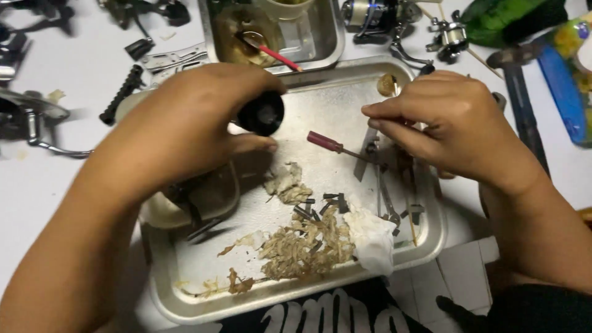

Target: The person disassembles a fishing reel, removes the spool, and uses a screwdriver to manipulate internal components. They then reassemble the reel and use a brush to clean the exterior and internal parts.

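Head view looks straight down on your white tabletop (68, 68), crowded at its edges: dark reel parts (24, 117) lie at the left, more reels (376, 15) and a green bag (512, 18) at the top right, a hammer (524, 105) and a blue package (564, 92) along the right. At the bottom right, white floor tiles (462, 277) show past the tabletop's edge; nothing more of the room shows.

A large metal tray (320, 111) fills the middle, touched at its far rim by a smaller tray (327, 43) holding a red-handled brush (277, 57). Inside the large tray lie a heap of brown, greasy shreds (305, 243), a crumpled white tissue (373, 237), small dark parts (327, 202), slim metal tools (385, 197) and a red-handled screwdriver (330, 145). A cream bowl (209, 197) sits on the tray's left edge under your arm.

Your left hand (185, 123) is closed around a black cylinder (262, 113), held above the tray with its round end towards you. Your right hand (450, 123) hovers over the tray's right side, thumb and fingertips pressed together; whether they pinch anything, you cannot tell.
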